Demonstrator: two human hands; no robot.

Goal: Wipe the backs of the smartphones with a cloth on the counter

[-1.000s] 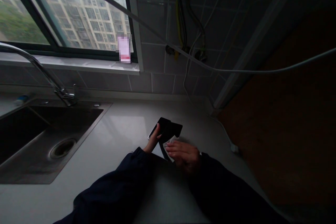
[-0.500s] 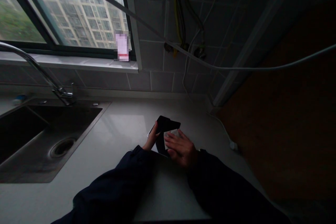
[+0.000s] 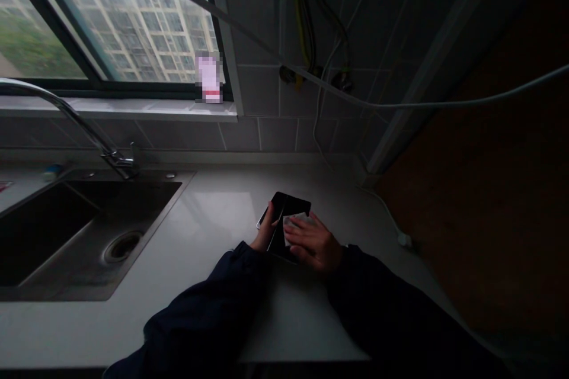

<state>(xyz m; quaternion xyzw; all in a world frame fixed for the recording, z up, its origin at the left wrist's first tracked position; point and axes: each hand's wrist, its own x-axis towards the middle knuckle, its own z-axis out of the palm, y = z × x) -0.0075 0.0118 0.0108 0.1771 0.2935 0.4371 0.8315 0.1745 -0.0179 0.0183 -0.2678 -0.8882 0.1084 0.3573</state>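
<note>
A dark, glossy tablet (image 3: 293, 204) with a thin pale edge is over the white countertop, to the right of the sink. My left hand (image 3: 263, 233) grips its left edge, thumb on top and the other fingers hidden beneath. On the dark face lies a white folded tissue (image 3: 291, 221), pressed down by the fingers of my right hand (image 3: 317, 244). That hand covers the tablet's right part and most of the tissue. A light streak runs across the screen near the left thumb.
To the left is a steel sink (image 3: 80, 293) with a curved chrome faucet (image 3: 82, 124). A white cable (image 3: 435, 105) hangs across the view in front of the tiled wall. A white plug (image 3: 404, 240) lies at the counter's right side. A blurred pink item (image 3: 208, 77) stands on the windowsill.
My right hand and the tissue have shifted slightly on the tablet. The tablet's face now shows more plainly, with a light streak. The whole view has moved a little.
</note>
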